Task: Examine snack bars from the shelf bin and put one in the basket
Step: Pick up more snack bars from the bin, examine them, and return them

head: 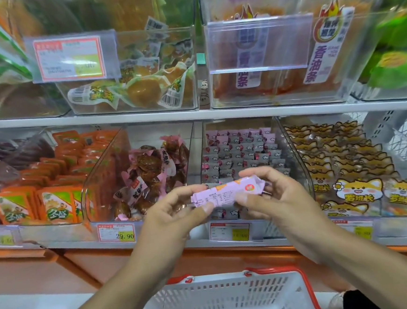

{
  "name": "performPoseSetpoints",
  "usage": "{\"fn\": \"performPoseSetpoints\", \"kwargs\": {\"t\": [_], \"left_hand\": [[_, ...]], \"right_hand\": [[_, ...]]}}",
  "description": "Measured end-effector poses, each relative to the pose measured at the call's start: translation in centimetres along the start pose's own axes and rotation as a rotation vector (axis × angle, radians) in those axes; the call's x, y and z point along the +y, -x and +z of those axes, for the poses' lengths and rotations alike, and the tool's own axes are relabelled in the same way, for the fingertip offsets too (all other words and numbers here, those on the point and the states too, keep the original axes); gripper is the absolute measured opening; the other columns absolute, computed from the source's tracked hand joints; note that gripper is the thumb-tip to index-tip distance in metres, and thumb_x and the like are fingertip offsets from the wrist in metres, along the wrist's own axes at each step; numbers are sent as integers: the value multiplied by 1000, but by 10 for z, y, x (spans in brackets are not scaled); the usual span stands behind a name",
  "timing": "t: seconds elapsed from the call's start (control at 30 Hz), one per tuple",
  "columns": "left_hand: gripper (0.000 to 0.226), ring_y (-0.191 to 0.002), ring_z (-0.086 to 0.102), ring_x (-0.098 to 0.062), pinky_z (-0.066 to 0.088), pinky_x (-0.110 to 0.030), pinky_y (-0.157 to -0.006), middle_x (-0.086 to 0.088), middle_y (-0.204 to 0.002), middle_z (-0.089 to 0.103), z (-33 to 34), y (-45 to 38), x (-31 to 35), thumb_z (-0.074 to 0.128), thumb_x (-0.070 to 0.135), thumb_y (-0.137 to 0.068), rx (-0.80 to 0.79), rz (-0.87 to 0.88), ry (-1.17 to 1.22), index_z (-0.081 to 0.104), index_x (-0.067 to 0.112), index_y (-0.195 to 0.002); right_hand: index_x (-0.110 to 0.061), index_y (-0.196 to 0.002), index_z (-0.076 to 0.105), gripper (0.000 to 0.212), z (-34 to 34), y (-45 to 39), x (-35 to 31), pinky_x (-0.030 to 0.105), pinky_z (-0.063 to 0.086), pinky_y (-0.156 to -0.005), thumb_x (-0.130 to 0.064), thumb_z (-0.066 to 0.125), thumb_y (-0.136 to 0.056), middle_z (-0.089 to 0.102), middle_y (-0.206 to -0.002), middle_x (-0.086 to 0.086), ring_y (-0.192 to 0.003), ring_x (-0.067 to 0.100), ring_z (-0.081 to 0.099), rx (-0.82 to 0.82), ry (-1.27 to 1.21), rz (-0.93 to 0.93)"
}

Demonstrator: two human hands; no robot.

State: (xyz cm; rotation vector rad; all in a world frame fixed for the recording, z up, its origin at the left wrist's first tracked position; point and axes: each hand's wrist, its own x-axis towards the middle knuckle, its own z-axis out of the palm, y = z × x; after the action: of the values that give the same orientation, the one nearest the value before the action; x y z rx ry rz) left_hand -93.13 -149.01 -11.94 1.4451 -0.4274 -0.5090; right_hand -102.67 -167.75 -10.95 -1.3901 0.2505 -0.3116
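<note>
A pink wrapped snack bar point(227, 193) lies crosswise between both hands, its printed back facing me. My left hand point(175, 212) pinches its left end with thumb and fingers. My right hand point(271, 193) grips its right end, fingers curled over the top. Behind the hands stands a clear shelf bin point(241, 151) with several rows of pink and grey bars. A white plastic basket point(223, 296) with red handles sits below my arms, and I see nothing inside it.
Neighbouring clear bins hold brown wrapped snacks point(150, 173), orange packets point(54, 188) and cat-print packs point(344, 167). An upper shelf carries more bins. Price tags point(116, 233) line the shelf edge. An orange cabinet front lies below.
</note>
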Motion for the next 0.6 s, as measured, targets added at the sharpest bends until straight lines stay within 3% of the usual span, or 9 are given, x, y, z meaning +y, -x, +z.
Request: {"fn": "performPoseSetpoints", "kwargs": {"t": [0.13,0.3,0.4,0.47,0.6], "left_hand": [[47,-71,67,-14,57,-23,-68,-11,-81,73,3,-5,3,74,53,-71,29,-133,99,80,14,-96],[50,-59,64,-18,57,-27,-59,-6,-62,61,5,-3,3,72,59,-69,31,-303,212,81,16,-92],[40,-74,70,-17,58,-26,-67,-5,-90,77,5,-2,3,67,53,-78,16,-218,211,80,22,-99],[32,-89,73,-18,58,-25,-75,-5,-104,77,3,-3,4,72,45,-77,24,-105,160,77,24,-101],[37,-87,75,-17,58,-21,-76,-6,-97,78,2,-2,3,78,44,-71,14,-4,12,78,25,-102]], "right_hand": [[-33,-114,69,50,-2,4,-8,25,58,-85,-7,83,-74,73,-117,-1,-105,17,72,-79,84,-79],[-21,-113,68,45,1,7,-6,22,59,-75,8,77,-80,76,-104,-2,-89,11,74,-83,197,-95],[-22,-110,69,39,0,4,-4,26,60,-73,1,80,-81,77,-101,1,-83,18,74,-21,178,-114],[-24,-109,70,34,-1,1,-3,30,61,-73,-11,81,-80,78,-102,3,-83,25,75,27,116,-74],[-22,-105,76,29,-7,-6,-3,32,62,-76,-37,79,-80,78,-100,5,-78,20,73,15,64,84]]}}
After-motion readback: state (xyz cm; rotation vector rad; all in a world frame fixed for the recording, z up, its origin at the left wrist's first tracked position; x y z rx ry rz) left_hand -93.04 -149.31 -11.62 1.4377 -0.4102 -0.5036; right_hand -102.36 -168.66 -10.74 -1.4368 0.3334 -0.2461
